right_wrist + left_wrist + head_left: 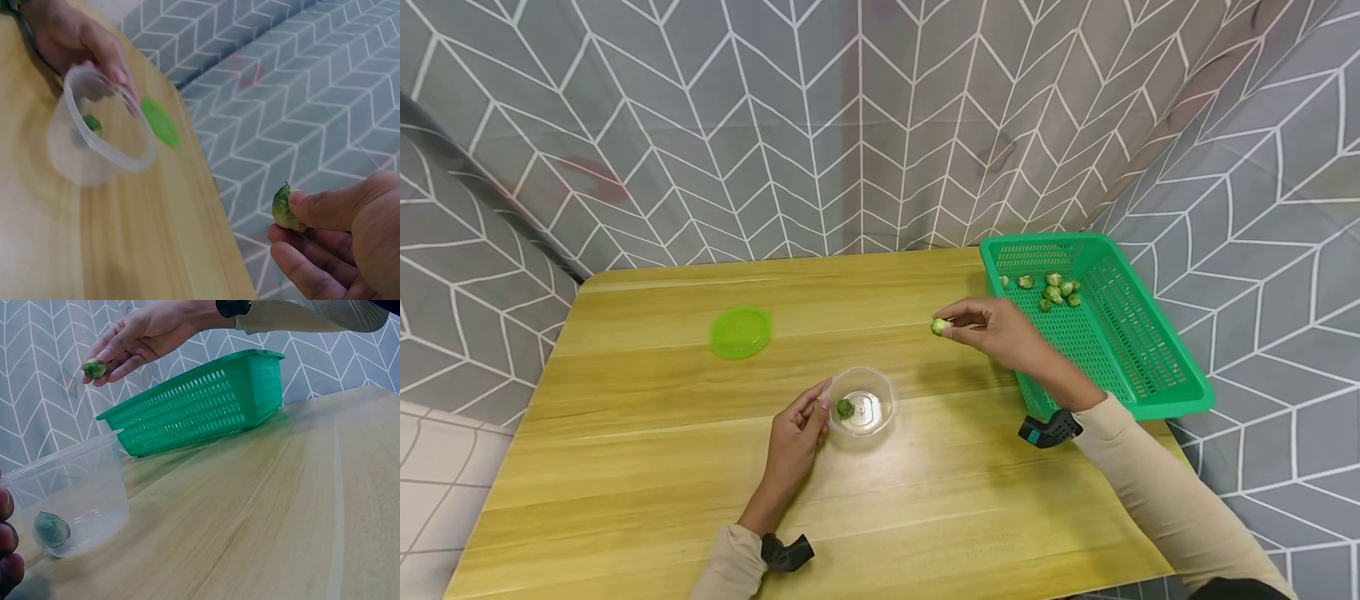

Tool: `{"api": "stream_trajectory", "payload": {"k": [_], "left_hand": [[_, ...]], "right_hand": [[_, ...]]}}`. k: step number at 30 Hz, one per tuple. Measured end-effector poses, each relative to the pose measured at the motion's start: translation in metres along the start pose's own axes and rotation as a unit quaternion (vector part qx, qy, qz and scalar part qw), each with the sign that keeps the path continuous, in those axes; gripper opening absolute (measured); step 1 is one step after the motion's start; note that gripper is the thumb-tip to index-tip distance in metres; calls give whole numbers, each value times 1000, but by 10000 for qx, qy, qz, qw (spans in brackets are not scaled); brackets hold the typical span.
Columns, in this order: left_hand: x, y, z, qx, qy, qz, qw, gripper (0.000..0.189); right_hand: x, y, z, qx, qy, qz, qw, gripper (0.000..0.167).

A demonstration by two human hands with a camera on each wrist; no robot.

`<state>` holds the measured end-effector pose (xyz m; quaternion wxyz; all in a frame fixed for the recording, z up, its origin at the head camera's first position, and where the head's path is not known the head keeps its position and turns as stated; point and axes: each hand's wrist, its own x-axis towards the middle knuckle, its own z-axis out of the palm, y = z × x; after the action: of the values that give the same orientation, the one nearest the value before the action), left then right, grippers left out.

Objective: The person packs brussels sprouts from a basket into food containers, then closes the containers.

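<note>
A Brussels sprout is pinched between the thumb and fingers of my right hand, held above the table just left of the green basket. My left hand grips the near-left rim of a clear plastic tub standing on the table. Inside the tub lies one Brussels sprout, seen through the wall in the left wrist view too. Several more Brussels sprouts lie at the far end of the basket.
A bright green lid lies flat on the wooden table, beyond and left of the tub. Grey patterned cloth hangs behind the table and along its right side. The basket's near end reaches the table's right edge.
</note>
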<state>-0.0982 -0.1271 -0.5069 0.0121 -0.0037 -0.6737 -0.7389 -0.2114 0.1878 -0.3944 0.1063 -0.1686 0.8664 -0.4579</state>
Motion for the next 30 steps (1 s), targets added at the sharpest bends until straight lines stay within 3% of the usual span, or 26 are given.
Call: {"api": "stream_trajectory", "payload": {"k": [6, 23, 30], "left_hand": [[0, -1, 0, 30, -9, 17, 10000, 36], [1, -1, 0, 9, -20, 48, 10000, 37], [1, -1, 0, -21, -56, 4, 10000, 36]], "right_hand": [[0, -6, 19, 376, -295, -62, 9988, 23], [4, -16, 71, 468, -876, -567, 9934, 20], [6, -20, 90, 639, -1152, -531, 9899, 22]]}}
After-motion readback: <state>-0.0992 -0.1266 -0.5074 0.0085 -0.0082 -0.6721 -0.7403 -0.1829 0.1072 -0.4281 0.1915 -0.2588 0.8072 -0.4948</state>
